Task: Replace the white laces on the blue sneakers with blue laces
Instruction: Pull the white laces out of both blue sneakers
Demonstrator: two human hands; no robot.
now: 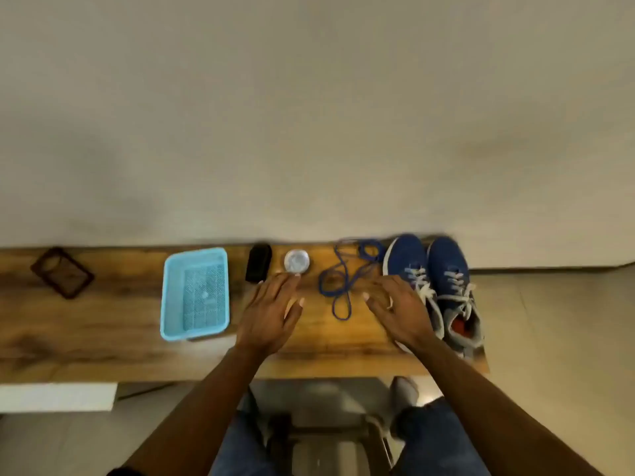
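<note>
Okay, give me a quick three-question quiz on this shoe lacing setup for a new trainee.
1. True or false: the white laces are already out of the blue sneakers.
2. Which lies nearest the blue laces? A) the light blue basket B) the sneakers C) the dark frame at the table's far left
3. Fill in: the left hand and right hand both hover open over the ____ table, holding nothing.

Key: 1 false, they are threaded through both shoes. 2 B. 3 wooden.
</note>
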